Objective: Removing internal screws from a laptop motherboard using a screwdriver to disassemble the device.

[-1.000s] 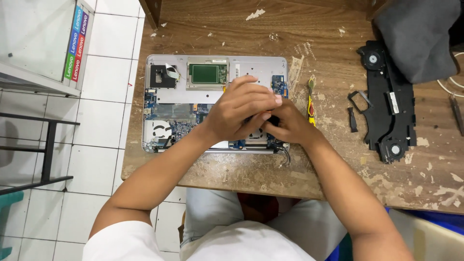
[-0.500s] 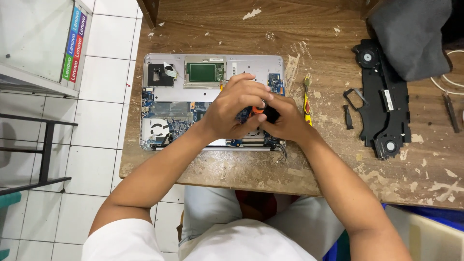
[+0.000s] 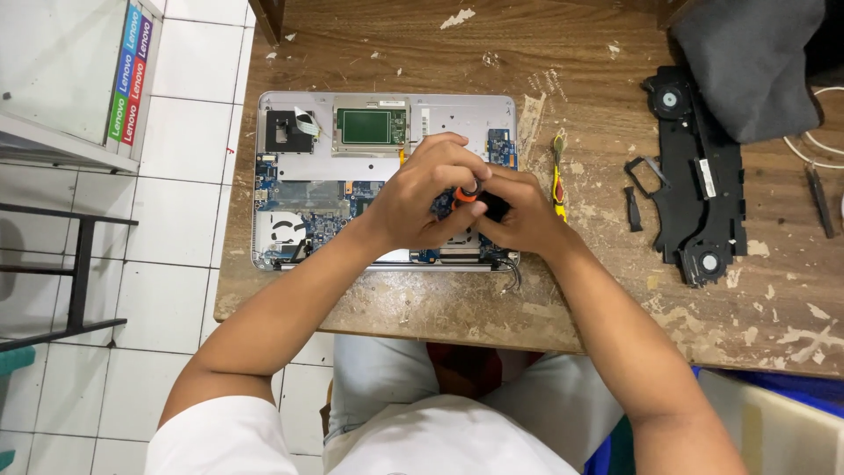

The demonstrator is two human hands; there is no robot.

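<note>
While both hands sit close together as a moment ago over the opened laptop (image 3: 384,180) on the worktop (image 3: 598,290), the left hand (image 3: 431,198) now clasps the orange-tipped screwdriver (image 3: 465,193) upright, the right hand (image 3: 519,214) closed on its shaft

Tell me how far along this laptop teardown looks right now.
Done: the opened laptop has its boards bared, and a black fan and speaker assembly lies apart on the wooden table. In hand: left hand and right hand grip an orange-tipped screwdriver over the mainboard. Left: boards remain seated.
</note>
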